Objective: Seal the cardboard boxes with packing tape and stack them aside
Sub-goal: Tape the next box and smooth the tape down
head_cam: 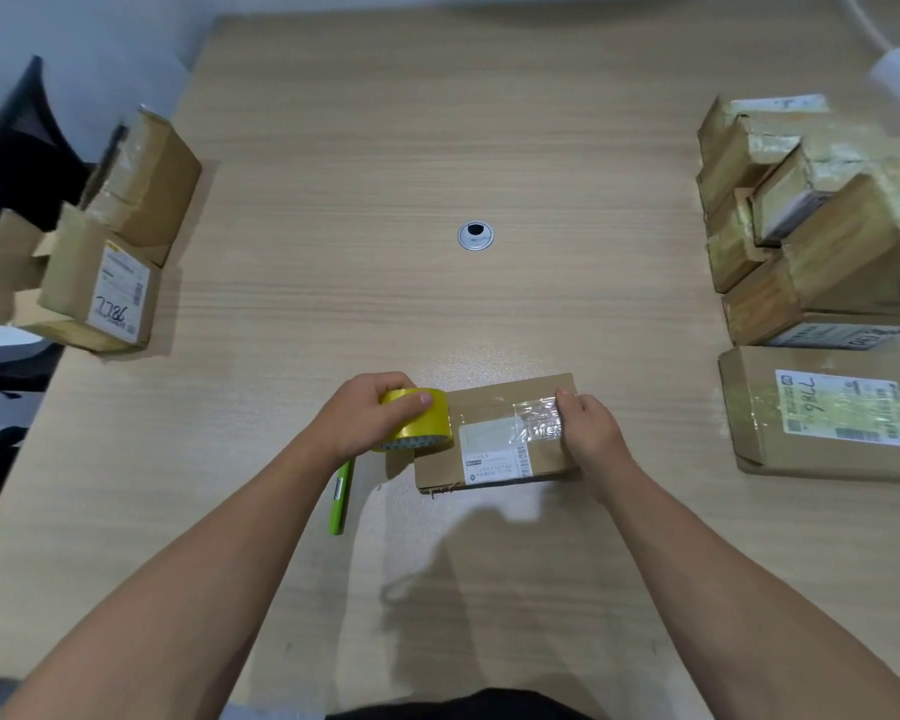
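A flat cardboard box (489, 462) with a white label lies on the table in front of me. My left hand (370, 418) grips a roll of yellow packing tape (419, 420) at the box's left end. A clear strip of tape (533, 420) runs from the roll across the box top. My right hand (591, 433) presses the strip's end down on the box's right edge, fingers curled over the edge.
A green utility knife (341, 496) lies left of the box. Taped boxes (822, 220) are stacked at the right, with a flat taped box (822, 413) in front. Several boxes (100, 241) stand at the table's left edge. A cable grommet (475, 234) sits mid-table.
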The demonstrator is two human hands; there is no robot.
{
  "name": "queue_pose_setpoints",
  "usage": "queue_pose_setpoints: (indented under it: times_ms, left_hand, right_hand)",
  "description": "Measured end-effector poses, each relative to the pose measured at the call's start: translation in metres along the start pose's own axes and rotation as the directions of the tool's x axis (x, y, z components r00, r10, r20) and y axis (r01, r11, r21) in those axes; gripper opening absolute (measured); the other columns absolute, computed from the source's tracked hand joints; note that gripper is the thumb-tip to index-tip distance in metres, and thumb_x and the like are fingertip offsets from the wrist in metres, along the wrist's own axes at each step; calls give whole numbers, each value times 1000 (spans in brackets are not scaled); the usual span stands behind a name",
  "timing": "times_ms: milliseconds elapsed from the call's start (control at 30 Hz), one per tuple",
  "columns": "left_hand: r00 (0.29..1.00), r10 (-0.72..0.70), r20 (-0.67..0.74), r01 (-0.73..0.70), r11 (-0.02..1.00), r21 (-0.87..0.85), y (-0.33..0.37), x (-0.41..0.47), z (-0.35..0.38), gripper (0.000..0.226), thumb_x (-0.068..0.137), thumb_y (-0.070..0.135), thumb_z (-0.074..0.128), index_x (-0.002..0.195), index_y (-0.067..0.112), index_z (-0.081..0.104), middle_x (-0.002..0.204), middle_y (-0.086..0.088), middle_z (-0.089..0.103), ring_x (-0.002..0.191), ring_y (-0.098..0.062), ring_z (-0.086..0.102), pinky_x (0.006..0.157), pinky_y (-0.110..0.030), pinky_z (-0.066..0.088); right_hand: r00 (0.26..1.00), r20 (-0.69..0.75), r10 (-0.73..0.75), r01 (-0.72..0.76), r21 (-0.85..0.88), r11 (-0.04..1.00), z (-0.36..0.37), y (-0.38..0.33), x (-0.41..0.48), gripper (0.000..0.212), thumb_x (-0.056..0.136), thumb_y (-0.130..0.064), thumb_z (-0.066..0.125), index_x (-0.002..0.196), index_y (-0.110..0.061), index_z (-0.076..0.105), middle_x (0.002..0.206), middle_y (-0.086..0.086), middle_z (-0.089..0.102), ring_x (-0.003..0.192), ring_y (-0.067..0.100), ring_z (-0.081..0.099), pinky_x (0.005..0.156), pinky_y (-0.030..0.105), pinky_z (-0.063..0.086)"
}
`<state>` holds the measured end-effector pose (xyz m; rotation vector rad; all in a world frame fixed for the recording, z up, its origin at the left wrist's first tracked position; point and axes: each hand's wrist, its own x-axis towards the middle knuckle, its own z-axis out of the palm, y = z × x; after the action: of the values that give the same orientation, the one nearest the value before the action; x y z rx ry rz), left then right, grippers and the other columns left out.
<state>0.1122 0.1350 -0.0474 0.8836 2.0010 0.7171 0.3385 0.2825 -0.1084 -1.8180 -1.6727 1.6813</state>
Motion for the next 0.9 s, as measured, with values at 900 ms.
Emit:
queue_pose_setpoints:
  times_ms: [900]
  left_hand:
    - [961, -239, -139, 150, 873, -464, -29, -12, 33, 17, 102, 18, 52, 103, 21, 69, 104, 4, 67, 97, -11, 61, 77, -24, 50]
  right_hand:
    - [908, 267, -323, 251, 272, 929, -36, -124, -32, 22, 96, -20, 65, 116, -29, 68, 107, 8, 69, 84, 21, 70, 69, 34, 55]
